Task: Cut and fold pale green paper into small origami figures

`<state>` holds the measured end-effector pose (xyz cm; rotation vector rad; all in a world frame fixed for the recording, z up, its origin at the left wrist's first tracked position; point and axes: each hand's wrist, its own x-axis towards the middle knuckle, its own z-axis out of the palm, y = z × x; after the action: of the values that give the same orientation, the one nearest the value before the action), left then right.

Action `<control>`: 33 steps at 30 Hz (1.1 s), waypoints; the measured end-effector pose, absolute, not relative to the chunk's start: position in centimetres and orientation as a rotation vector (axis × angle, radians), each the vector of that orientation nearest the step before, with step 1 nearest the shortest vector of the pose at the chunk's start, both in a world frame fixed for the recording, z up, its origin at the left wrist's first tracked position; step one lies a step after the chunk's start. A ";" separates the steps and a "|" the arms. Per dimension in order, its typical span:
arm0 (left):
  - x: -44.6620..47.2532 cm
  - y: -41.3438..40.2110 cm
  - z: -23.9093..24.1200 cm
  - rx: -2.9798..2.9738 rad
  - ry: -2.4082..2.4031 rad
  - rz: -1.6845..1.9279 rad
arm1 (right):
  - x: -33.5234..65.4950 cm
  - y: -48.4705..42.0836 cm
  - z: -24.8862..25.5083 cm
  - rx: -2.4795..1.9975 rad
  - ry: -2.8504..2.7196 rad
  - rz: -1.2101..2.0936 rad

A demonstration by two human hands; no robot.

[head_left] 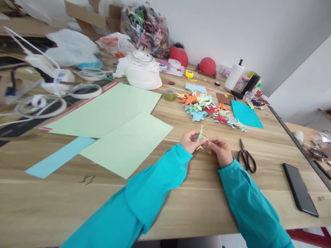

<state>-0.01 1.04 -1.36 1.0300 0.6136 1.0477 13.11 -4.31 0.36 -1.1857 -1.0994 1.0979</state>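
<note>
Well past folded paper (200, 137), a clear bag (163, 34) holds colourful items (141, 27).

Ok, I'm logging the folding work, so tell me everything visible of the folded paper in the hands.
The folded paper is pale green and looks thin and matte. It has narrow points: one rises upright, one juts toward the right hand, and another part shows below. The left hand and right hand pinch it over the table, fingers partly hiding it.

dark handwritten marks (87, 179) on wooden table (51, 206), possibly digits, nothing clearly legible
</note>
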 end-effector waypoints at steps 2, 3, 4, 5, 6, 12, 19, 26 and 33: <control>-0.1 1.0 -1.3 1.056 0.618 1.050 | 13.0 -4.3 0.3 -1.185 -1.100 1.093; -0.1 1.0 -1.2 1.067 0.622 1.049 | 13.0 -4.3 0.3 -1.185 -1.101 1.093; -0.1 1.0 -1.1 1.076 0.626 1.048 | 13.0 -4.3 0.3 -1.184 -1.103 1.095; -0.1 0.9 -0.9 1.082 0.631 1.049 | 13.0 -4.3 0.3 -1.185 -1.105 1.096; -0.1 0.8 -0.8 1.086 0.640 1.054 | 13.0 -4.3 0.3 -1.187 -1.106 1.096; 0.0 0.3 0.1 1.093 0.699 1.100 | 13.2 -4.3 0.2 -1.200 -1.072 1.061; 0.2 0.3 0.1 1.086 0.739 1.117 | 13.2 -4.2 0.2 -1.189 -1.043 1.036; 0.2 0.3 -0.1 1.007 0.723 1.124 | 13.4 -4.2 -0.1 -1.190 -1.042 1.001; 0.2 0.6 -0.5 0.892 0.756 1.199 | 12.0 -5.2 0.7 -1.268 -1.447 0.678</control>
<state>0.23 0.60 -0.47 0.8915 0.7563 1.1989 11.99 -5.20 0.68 -1.2684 -1.4471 0.6776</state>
